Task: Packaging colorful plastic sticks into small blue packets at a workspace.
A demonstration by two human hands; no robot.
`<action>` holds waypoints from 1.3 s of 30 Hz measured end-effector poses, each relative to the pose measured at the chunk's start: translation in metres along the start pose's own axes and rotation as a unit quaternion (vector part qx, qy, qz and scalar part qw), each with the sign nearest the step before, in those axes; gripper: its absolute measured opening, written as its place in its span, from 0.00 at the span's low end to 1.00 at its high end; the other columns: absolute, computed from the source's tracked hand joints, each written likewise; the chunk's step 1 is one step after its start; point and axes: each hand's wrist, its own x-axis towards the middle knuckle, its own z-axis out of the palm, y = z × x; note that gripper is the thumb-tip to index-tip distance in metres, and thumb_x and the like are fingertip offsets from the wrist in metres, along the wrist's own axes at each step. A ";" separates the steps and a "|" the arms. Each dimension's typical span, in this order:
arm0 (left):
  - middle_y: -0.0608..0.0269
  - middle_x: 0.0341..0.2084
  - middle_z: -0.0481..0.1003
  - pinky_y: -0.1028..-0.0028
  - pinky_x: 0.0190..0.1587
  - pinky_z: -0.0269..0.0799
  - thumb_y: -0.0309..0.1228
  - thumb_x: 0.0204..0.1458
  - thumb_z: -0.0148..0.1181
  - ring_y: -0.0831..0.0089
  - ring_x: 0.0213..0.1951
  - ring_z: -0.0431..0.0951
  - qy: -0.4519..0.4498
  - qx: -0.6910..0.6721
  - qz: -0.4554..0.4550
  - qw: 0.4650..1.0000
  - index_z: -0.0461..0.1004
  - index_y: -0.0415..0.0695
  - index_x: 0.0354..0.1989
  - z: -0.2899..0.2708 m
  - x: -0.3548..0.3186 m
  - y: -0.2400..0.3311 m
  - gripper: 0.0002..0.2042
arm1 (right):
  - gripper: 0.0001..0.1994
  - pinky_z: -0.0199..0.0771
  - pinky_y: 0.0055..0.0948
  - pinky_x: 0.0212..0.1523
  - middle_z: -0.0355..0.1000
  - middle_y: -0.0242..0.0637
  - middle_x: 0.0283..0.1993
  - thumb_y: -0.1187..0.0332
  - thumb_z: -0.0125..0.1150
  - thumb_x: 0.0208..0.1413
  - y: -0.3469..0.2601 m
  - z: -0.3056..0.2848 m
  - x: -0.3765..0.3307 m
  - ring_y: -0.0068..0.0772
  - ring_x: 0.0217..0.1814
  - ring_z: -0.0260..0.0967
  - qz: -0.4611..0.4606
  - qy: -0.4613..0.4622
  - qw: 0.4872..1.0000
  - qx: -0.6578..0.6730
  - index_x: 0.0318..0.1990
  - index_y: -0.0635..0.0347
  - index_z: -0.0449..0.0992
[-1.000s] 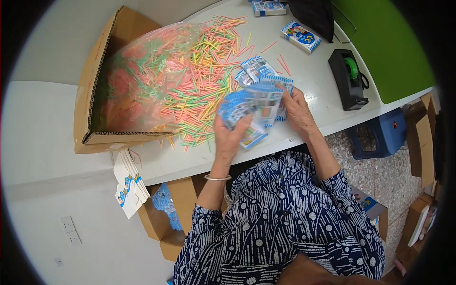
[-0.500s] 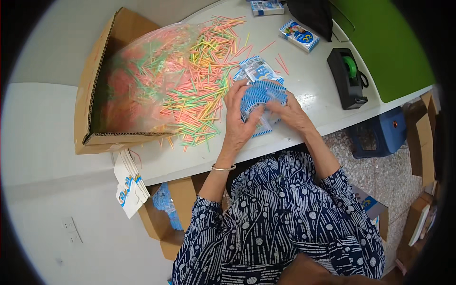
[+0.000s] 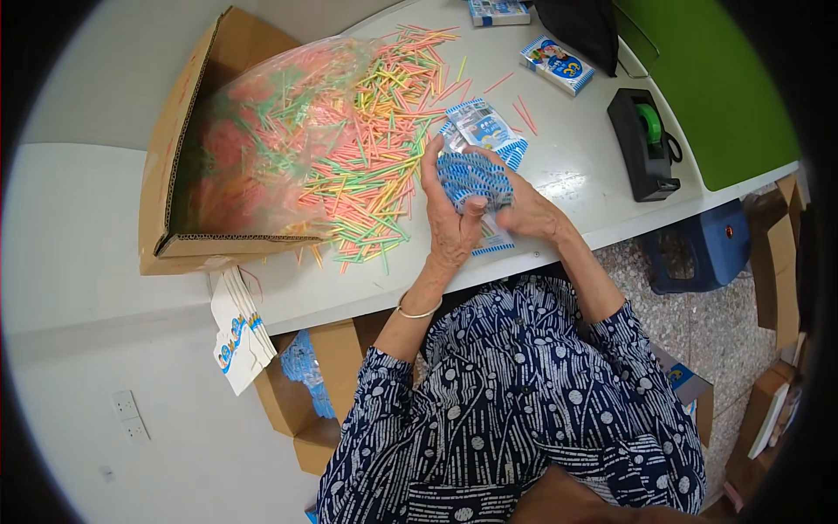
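Observation:
Between my two hands is a stack of small blue-and-white printed packets [image 3: 476, 181], their striped edges bunched together. My left hand [image 3: 448, 218] wraps the stack's left side, with its thumb across the near edge. On the other side my right hand [image 3: 530, 208] presses against the stack, its fingers partly hidden behind it. More flat packets [image 3: 485, 127] of the same print lie on the table just beyond, and another packet [image 3: 494, 237] shows beneath my hands. Left of them spreads a heap of thin pink, green and yellow sticks [image 3: 367, 188].
A cardboard box [image 3: 161, 183] lies on its side at the left, a clear plastic bag [image 3: 279, 113] of sticks spilling out. On the right stand a black tape dispenser [image 3: 635, 148] and a small printed carton [image 3: 559, 65]. Folded white cartons [image 3: 237, 332] hang at the table's left edge.
The packets, fanned out and moving half a second ago, are now gathered into a more compact stack. My right hand has closed in around its side.

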 end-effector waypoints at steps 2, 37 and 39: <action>0.45 0.64 0.49 0.61 0.64 0.52 0.61 0.52 0.49 0.54 0.64 0.53 0.005 -0.031 0.000 1.000 0.41 0.34 0.66 0.000 0.001 -0.003 0.47 | 0.60 0.56 0.35 0.65 0.58 0.48 0.63 0.42 0.75 0.31 -0.005 -0.001 -0.003 0.42 0.65 0.57 0.014 -0.030 0.998 -0.054 0.68 0.59 0.45; 0.59 0.42 0.68 0.67 0.29 0.75 0.39 0.49 0.60 0.62 0.37 0.76 -0.303 0.300 0.187 0.885 0.68 0.53 0.50 -0.058 0.018 0.036 0.19 | 0.65 0.56 0.40 0.65 0.49 0.52 0.66 0.62 0.81 0.22 -0.004 0.011 -0.002 0.46 0.68 0.51 0.006 -0.056 0.976 -0.210 0.68 0.62 0.37; 0.60 0.39 0.69 0.67 0.27 0.75 0.38 0.48 0.61 0.63 0.36 0.76 -0.287 0.301 0.180 0.891 0.69 0.52 0.48 -0.056 0.013 0.032 0.18 | 0.66 0.56 0.41 0.65 0.51 0.52 0.65 0.63 0.82 0.22 -0.008 0.012 -0.007 0.44 0.67 0.52 0.058 -0.016 0.989 -0.132 0.68 0.60 0.36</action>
